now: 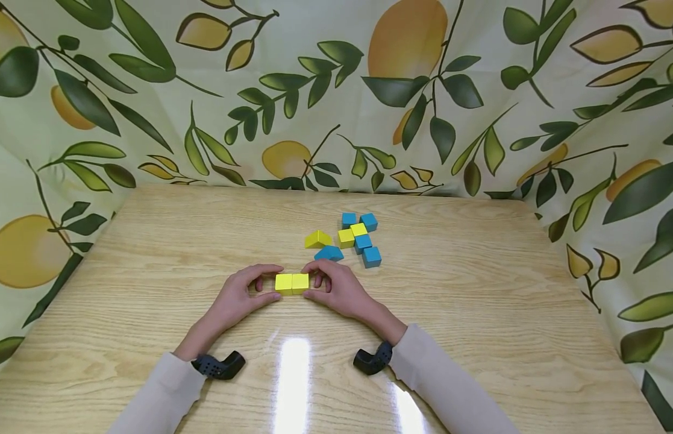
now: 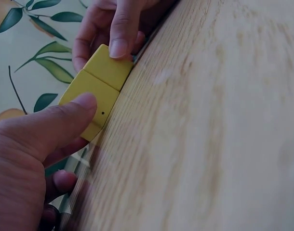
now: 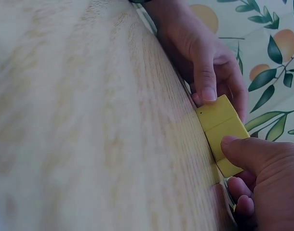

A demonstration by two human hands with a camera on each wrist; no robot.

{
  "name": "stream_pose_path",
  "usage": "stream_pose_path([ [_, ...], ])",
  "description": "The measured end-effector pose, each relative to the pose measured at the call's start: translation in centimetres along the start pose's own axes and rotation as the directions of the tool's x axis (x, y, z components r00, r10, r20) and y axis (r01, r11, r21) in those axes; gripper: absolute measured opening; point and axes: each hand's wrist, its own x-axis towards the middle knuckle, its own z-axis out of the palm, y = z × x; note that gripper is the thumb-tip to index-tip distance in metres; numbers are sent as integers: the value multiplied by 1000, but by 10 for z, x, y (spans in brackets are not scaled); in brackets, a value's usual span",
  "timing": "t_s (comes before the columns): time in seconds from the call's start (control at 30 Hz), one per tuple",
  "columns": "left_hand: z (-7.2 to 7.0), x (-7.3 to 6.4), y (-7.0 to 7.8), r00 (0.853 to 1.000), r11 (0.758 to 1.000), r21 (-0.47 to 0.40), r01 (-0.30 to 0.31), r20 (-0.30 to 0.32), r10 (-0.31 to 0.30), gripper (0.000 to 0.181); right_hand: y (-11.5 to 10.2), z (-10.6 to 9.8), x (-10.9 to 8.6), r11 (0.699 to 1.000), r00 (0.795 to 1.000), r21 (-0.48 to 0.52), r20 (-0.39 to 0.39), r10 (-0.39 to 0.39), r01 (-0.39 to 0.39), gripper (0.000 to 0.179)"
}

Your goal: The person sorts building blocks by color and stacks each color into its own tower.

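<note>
Two yellow cubes sit side by side with their faces meeting on the wooden table, in front of me. My left hand (image 1: 240, 296) pinches the left yellow cube (image 1: 284, 283) between thumb and fingers. From the other end, my right hand (image 1: 340, 290) grips the right yellow cube (image 1: 300, 282) the same way. In the left wrist view the left thumb (image 2: 65, 118) presses the near face, which has a small dark dot. The right thumb (image 3: 248, 151) lies on its cube in the right wrist view. The fingertips behind the cubes are mostly hidden.
Just beyond the right hand lie a blue triangular block (image 1: 329, 253) and a yellow triangular block (image 1: 317, 240). Right of them is a loose cluster of cubes, including a yellow cube (image 1: 346, 239) and a blue cube (image 1: 372, 257). A patterned cloth (image 1: 314, 114) hangs behind the table (image 1: 477, 289).
</note>
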Motion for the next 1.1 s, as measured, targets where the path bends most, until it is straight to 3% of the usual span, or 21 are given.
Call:
stream_pose_path([
  [0.2,1,0,1,1000,1000,-5,24,-2,-24,43,-1,0,0,1000,1000,-14,0,-2,2,37],
  [0.67,2,2,0,1000,1000,-20,14,-19,-15,40,-1,-3,-1,1000,1000,-15,15,5,-4,39],
  [0.9,2,2,-2,999,1000,0,-30,-32,30,49,-2,-3,0,1000,1000,7,11,-14,13,45],
  [1.1,0,1,-3,999,1000,7,-24,-22,24,52,0,0,-1,999,1000,34,10,-21,21,45],
])
